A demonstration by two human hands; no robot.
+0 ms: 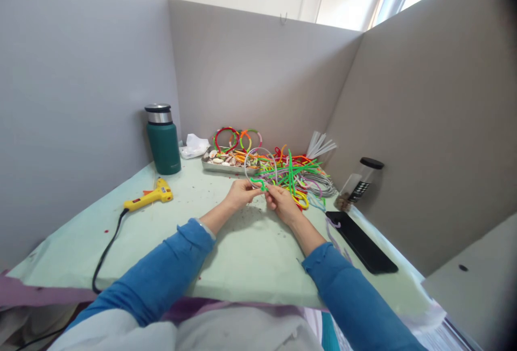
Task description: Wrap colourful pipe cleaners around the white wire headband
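My left hand (241,193) and my right hand (283,203) meet over the middle of the table, fingers pinched together. Between them stands a thin pale grey hoop (260,149), upright, its lower edge at my fingertips. A bright green pipe cleaner (257,181) is bent around the bottom of the hoop, with its short end curling up at the left. The left fingers grip the hoop beside the green piece, while the right fingers pinch the green pipe cleaner at the hoop. Exactly how it is wound is hidden by my fingers.
Behind my hands lie a metal tray (230,168) of shells, finished colourful hoops (226,140) and a heap of pipe cleaners (297,170). A yellow glue gun (149,196) and green bottle (163,144) are left; a black phone (361,242), clear jar (358,184) and glue sticks (319,145) right.
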